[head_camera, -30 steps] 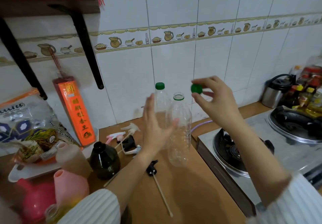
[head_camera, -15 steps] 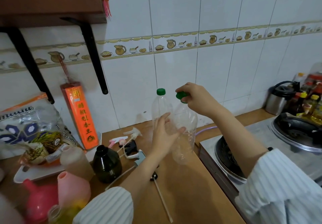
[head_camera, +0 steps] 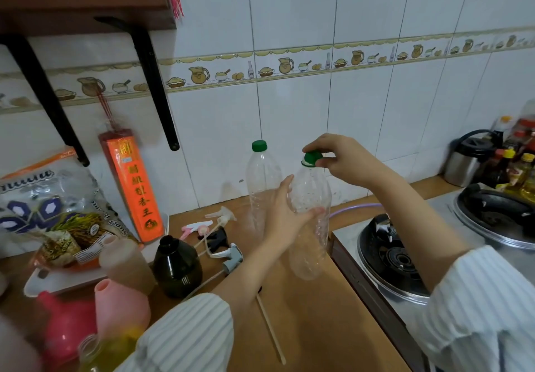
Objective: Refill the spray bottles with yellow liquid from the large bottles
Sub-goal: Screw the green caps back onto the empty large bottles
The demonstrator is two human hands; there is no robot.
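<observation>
Head view, centre frame: empty clear bottle (head_camera: 311, 227) upright on the desk (head_camera: 312, 328), long axis vertical. Left hand (head_camera: 285, 215) wraps its midsection. Right hand (head_camera: 344, 160) directly above; fingers (head_camera: 311, 146) pinch the green cap (head_camera: 312, 158) sitting on the neck. Second capped bottle (head_camera: 262, 186) just behind-left.

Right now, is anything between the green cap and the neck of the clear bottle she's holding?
Nothing visible. The right hand pinches the green screw cap, which already sits, slightly tilted, on the neck of the empty clear plastic bottle; the left hand grips that bottle's body.
</observation>
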